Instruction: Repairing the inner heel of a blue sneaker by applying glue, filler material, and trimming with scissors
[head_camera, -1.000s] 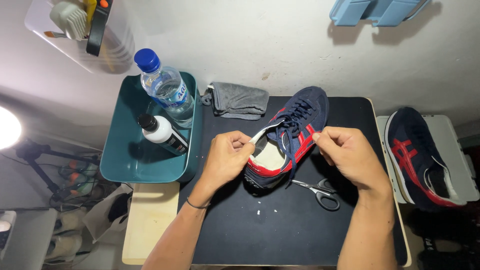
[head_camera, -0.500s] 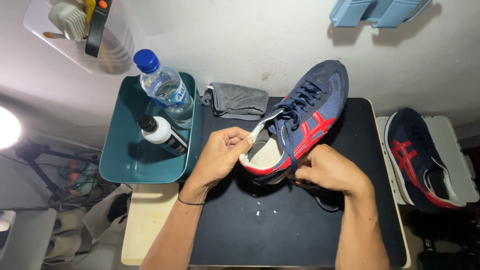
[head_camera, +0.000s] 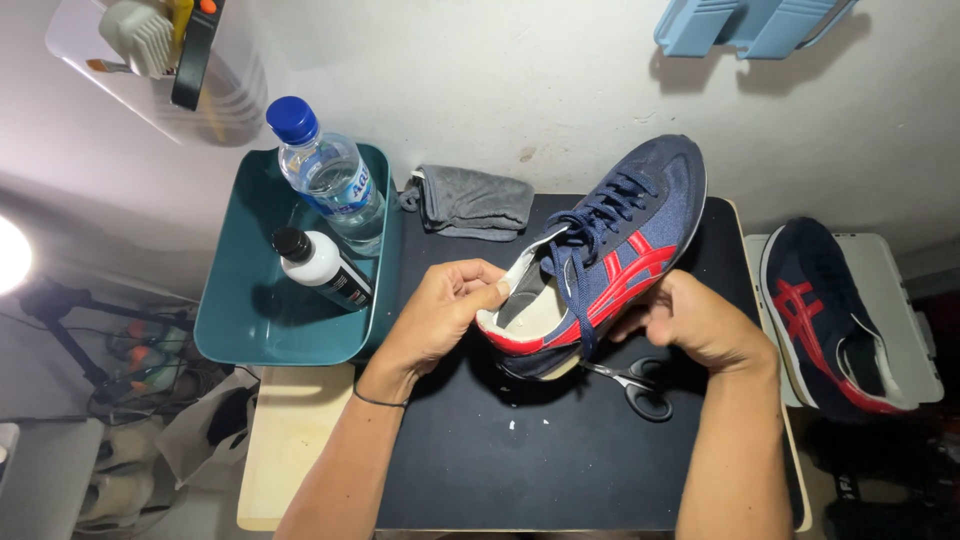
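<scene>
Nearest you, your left hand (head_camera: 450, 305) pinches the heel collar of the navy and red sneaker (head_camera: 600, 260), while your right hand (head_camera: 700, 320) closes around its sole at midfoot from below, so both hands are on it, left at the heel end. The sneaker is held just above the black mat (head_camera: 520, 470) and the scissors (head_camera: 635, 385). Its long axis runs from the heel, close to you on the left, up and away to the toe at the far right, toward the wall (head_camera: 480, 90).

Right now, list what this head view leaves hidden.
- Right hand fingers: tucked under the held shoe.
- Scissors blades: covered by the shoe's heel.
- Second shoe heel: lost in shadow at the right.
- Blue rack: cut off by the top edge.
</scene>
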